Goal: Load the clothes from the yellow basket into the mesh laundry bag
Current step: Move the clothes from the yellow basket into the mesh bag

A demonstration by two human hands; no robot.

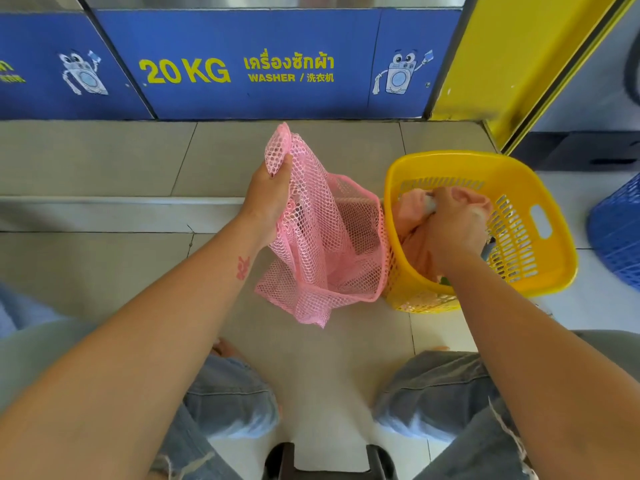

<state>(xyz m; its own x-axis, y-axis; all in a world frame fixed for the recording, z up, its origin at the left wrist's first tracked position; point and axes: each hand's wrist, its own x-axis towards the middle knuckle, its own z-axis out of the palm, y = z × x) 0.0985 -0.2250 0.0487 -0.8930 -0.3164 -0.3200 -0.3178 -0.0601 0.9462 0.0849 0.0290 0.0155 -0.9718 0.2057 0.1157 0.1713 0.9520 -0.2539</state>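
My left hand (270, 199) grips the upper edge of the pink mesh laundry bag (325, 244), which hangs open just left of the yellow basket (540, 216) and touches its side. Inside the basket my right hand (453, 226) is closed on a bunch of peach-pink clothes (412, 216). A bit of green cloth (445, 281) shows under my right forearm. Part of a pale grey item pokes out between my right fingers. The rest of the basket's contents are hidden by my hand and arm.
The basket stands on a tiled floor (104, 161) in front of a blue washer panel (242, 64) marked 20 KG. A blue basket (620, 230) sits at the right edge. A yellow frame (512, 57) rises at the back right. My knees in jeans and a dark stool (329, 462) are below.
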